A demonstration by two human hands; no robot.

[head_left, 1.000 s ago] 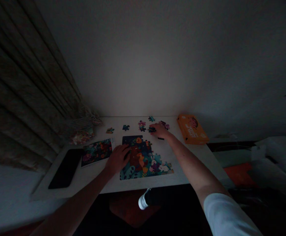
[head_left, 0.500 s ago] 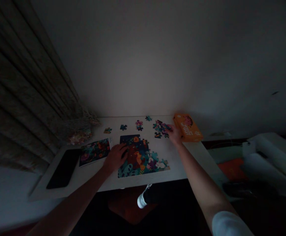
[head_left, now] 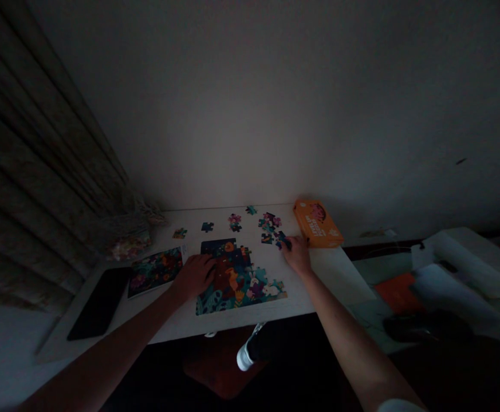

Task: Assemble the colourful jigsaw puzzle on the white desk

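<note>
A partly assembled jigsaw puzzle (head_left: 232, 280) with animals and plants lies on the white table; its upper right side is stepped and ragged. My left hand (head_left: 195, 276) rests with fingers stretched over the puzzle's left edge. To the right of the puzzle, my right hand (head_left: 298, 254) has its fingertips closed on a dark puzzle piece (head_left: 280, 237), low over the table. Close by lie another loose piece (head_left: 267, 238) and a small cluster of pink and teal pieces (head_left: 270, 220). More loose pieces lie along the back, among them a blue piece (head_left: 207, 227).
An orange puzzle box (head_left: 318, 224) stands at the back right. Left of the puzzle are a printed picture sheet (head_left: 157, 270) and a black flat object (head_left: 100, 303). A clear plastic bag (head_left: 127, 243) sits by the curtain (head_left: 52, 171). The wall bounds the table's back.
My right hand has drawn back from the piece cluster toward me, bringing a puzzle piece slightly away from it. My left hand stays on the puzzle's left edge. The view has shifted slightly.
</note>
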